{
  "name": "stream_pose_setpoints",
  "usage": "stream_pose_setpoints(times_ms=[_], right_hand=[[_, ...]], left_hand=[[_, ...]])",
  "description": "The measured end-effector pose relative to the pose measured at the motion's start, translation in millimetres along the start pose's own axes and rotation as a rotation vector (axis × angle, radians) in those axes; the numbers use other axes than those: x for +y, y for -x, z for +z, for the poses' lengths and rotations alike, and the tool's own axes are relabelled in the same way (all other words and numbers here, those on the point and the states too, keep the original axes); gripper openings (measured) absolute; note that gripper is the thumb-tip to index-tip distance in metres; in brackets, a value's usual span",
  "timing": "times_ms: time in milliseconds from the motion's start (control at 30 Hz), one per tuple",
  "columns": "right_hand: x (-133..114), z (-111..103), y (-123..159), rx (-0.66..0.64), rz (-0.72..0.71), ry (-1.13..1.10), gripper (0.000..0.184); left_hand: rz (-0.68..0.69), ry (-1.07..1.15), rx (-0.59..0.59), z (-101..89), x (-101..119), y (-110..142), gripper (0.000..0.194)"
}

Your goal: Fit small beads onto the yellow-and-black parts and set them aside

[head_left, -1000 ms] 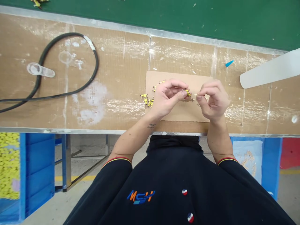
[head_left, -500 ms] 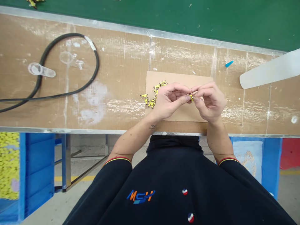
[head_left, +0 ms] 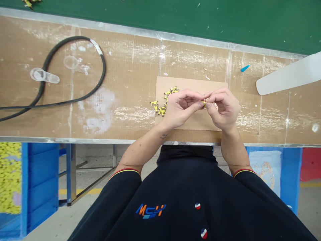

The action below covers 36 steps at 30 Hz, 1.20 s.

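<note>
My left hand (head_left: pixel 181 106) and my right hand (head_left: pixel 223 107) meet over a flat cardboard sheet (head_left: pixel 193 124). Between the fingertips of both hands is a tiny yellow figure (head_left: pixel 204 103) with dark parts; its finer detail is too small to make out. Left of my left hand lies a loose cluster of similar yellow figures (head_left: pixel 162 109), partly hidden behind that hand. Some small pale bits (head_left: pixel 215 105) show beside the fingers of my right hand, mostly covered by it.
A black cable (head_left: pixel 103 63) loops across the left of the table, by a clear plastic piece (head_left: pixel 51 77). To the right lie a blue cap-like piece (head_left: pixel 245 68) and a long white object (head_left: pixel 281 76). Blue bins (head_left: pixel 41 187) stand below the table edge, one with yellow pieces (head_left: pixel 10 177).
My right hand has shifted slightly left, towards my left hand, and the yellow figure has turned a little between the fingertips. The cluster lies as before.
</note>
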State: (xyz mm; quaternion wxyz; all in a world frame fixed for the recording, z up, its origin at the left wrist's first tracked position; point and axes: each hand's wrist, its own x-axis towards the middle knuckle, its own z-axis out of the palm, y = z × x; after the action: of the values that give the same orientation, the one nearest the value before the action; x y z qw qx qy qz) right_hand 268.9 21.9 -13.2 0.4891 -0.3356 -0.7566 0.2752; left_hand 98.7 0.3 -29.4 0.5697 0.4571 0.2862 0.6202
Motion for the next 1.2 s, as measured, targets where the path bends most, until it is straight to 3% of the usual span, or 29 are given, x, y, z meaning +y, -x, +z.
stream_pose_setpoints(times_ms=[300,800,1033,1200], right_hand=[[-2.3,-2.4,-1.4,-0.03,0.029,-0.006,0.013],[-7.3,-3.9,-3.8,-0.064,0.112,-0.023,0.022],[-6.5,-5.3,-4.1,-0.078,0.096,-0.141,0.013],[-6.0,-6.3,-3.4,-0.096,0.123,-0.123,0.017]], left_hand=[[0.162,-0.104,-0.001,-0.9,-3.2,2.2,0.01],[0.184,-0.197,0.015,-1.5,-1.2,3.1,0.01],[0.242,-0.2,-0.007,-1.5,-1.8,3.2,0.007],[0.239,-0.216,-0.014,-2.3,-2.8,4.0,0.009]])
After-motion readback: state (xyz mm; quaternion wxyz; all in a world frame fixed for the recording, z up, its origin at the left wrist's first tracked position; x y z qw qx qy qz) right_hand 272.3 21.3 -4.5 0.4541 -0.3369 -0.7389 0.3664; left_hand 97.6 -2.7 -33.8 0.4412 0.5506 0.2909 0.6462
